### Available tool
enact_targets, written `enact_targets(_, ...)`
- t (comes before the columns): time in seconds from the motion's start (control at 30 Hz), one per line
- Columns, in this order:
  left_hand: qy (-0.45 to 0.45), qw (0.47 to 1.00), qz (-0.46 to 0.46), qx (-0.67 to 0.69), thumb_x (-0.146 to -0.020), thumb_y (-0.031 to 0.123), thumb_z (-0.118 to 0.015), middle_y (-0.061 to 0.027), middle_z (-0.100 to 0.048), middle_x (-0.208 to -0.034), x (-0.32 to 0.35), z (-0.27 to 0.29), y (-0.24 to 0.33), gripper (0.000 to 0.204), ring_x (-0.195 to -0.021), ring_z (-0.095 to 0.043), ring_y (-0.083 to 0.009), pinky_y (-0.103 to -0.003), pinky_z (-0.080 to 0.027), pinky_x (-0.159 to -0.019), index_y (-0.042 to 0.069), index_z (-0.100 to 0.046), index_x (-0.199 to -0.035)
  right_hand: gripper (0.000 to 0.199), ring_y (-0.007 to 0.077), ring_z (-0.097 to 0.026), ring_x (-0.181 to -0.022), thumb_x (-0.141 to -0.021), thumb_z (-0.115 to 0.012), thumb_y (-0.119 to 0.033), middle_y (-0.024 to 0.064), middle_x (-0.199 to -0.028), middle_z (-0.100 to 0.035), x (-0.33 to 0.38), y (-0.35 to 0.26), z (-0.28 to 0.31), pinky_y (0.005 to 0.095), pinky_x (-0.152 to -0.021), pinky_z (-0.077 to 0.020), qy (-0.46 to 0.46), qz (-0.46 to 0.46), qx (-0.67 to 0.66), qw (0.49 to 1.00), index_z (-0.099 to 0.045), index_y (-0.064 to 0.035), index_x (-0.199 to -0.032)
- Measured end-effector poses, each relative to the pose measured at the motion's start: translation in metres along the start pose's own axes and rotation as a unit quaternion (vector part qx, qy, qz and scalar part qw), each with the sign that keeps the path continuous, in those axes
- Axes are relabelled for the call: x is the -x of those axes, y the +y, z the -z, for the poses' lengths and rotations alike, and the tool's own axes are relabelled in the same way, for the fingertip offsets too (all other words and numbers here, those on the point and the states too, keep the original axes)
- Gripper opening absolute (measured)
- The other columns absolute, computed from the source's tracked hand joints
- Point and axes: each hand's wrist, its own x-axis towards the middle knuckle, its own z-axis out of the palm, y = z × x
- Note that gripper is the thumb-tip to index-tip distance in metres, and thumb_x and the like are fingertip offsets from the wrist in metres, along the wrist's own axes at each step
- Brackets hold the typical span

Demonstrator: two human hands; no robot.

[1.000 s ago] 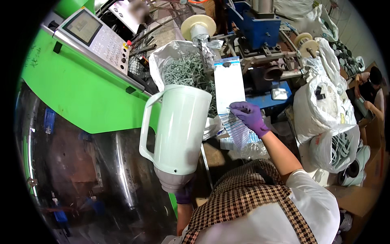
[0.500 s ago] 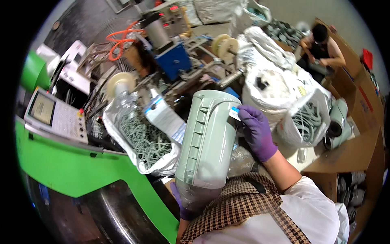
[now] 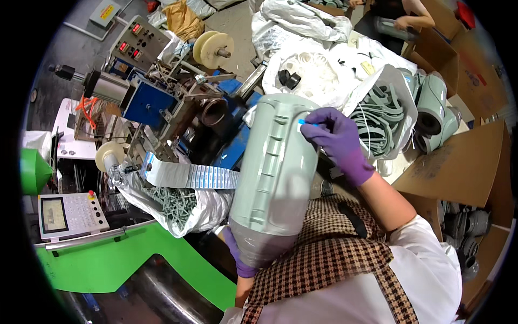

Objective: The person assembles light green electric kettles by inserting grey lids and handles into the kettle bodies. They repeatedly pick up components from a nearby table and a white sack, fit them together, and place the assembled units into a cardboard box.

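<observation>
Our right hand [image 3: 337,140] pinches a label [image 3: 300,125] — the green housing [image 3: 274,167] lies toward eight o'clock, long axis near twelve-to-six; our left hand [image 3: 235,254], part-hidden, we can't read.

The right hand [image 3: 341,146] has its fingers [image 3: 317,129] at the label [image 3: 300,125] on the container's [image 3: 272,173] upper end. Below and left of the fingers: the left hand [image 3: 242,260], at the container's base. Left: the machine [image 3: 149,101]. Lower left: the label strip [image 3: 189,175], extending over the scrap bag [image 3: 213,209]; farther out, the control panel [image 3: 75,216]. Right: strips [image 3: 377,116] in a bag [image 3: 408,110], then other containers [image 3: 433,97] and the carton [image 3: 450,164]. Beyond: rings [image 3: 315,67]; behind them, right, a co-worker [image 3: 418,12].
</observation>
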Motion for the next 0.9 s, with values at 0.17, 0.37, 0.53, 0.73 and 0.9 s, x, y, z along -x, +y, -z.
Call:
enact_targets(0.17,0.009,0.999,-0.019,-0.048,-0.104,0.044,-0.037,-0.0125,-0.046,-0.145,0.014,-0.026,-0.024,0.062,-0.129,-0.047,-0.0244,-0.039,-0.038,-0.110,0.006,-0.029,-0.152,0.070,0.0143,-0.056,-0.107,-0.072,-0.081,-0.014,0.0077,-0.119,-0.057,-0.033,0.041,0.038,0.0282,-0.093,-0.0471,-0.001,0.105,0.250,0.963,-0.049,-0.0012,-0.133)
enact_targets(0.37,0.132,0.990,0.036,0.036,-0.104,0.042,-0.042,-0.0128,-0.044,-0.147,0.030,0.017,-0.021,0.062,-0.133,-0.046,-0.0271,-0.043,-0.038,-0.112,0.009,-0.026,-0.154,0.057,0.0087,-0.059,-0.105,-0.084,-0.076,-0.017,0.0028,-0.113,-0.066,-0.069,0.107,0.020,0.0261,-0.098,-0.0451,-0.332,-0.210,0.098,0.914,-0.054,0.0024,-0.133)
enact_targets(0.53,0.172,0.968,-0.080,-0.163,-0.102,0.035,-0.047,-0.0121,-0.043,-0.145,0.036,0.114,-0.069,0.061,-0.126,-0.050,-0.0273,-0.040,-0.046,-0.104,0.010,-0.022,-0.153,0.047,0.0124,-0.057,-0.108,-0.092,-0.061,-0.005,0.0071,-0.119,-0.062,-0.107,0.216,0.053,0.0257,-0.099,-0.0431,-0.304,-0.084,0.187,0.930,-0.050,0.0031,-0.137)
enact_targets(0.73,0.266,0.900,-0.252,-0.235,-0.092,0.017,-0.066,-0.0144,-0.029,-0.155,-0.060,0.099,-0.038,0.082,-0.137,-0.038,-0.0263,-0.039,-0.035,-0.112,0.007,-0.015,-0.156,0.026,0.0121,-0.059,-0.093,-0.096,-0.052,-0.003,0.0032,-0.098,-0.065,-0.057,0.213,0.108,0.0253,-0.091,-0.0452,-0.197,-0.156,0.150,0.956,-0.061,0.0020,-0.120)
enact_targets(0.9,0.223,0.720,-0.388,-0.531,-0.086,0.019,-0.074,-0.0236,-0.021,-0.158,-0.157,0.101,-0.047,0.084,-0.145,-0.026,-0.0374,-0.047,-0.025,-0.118,0.006,-0.024,-0.153,0.021,0.0115,-0.057,-0.087,-0.096,-0.049,0.000,0.0042,-0.093,-0.064,-0.008,0.199,0.123,0.0251,-0.084,-0.0451,-0.197,-0.193,0.086,0.957,-0.061,0.0035,-0.113)
